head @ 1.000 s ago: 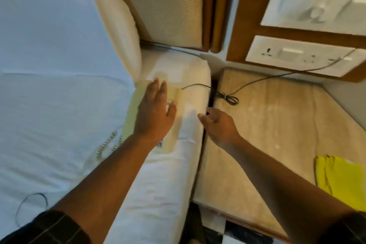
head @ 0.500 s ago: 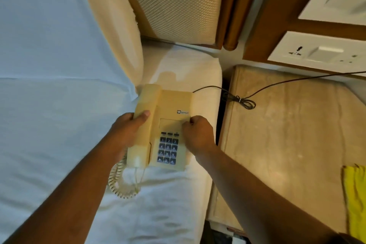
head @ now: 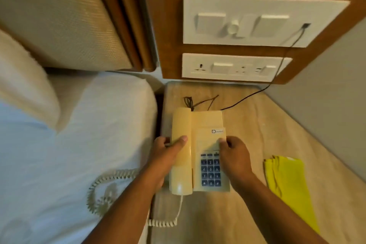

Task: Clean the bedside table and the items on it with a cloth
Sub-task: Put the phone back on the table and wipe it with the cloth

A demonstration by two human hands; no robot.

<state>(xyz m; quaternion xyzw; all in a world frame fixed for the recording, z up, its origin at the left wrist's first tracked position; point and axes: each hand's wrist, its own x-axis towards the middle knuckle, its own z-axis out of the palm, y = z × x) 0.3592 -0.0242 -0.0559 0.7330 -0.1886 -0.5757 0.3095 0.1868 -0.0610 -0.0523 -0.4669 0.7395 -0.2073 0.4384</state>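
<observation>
Both hands, left hand (head: 168, 149) and right hand (head: 234, 154), grip the telephone (head: 200, 150), lengthwise toward the wall.

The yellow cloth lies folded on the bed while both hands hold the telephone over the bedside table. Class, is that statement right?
Not quite. The head view shows the yellow cloth folded on the bedside table, to the right of the telephone, not on the bed. The rest stands: the left hand and right hand both hold the telephone.
</observation>
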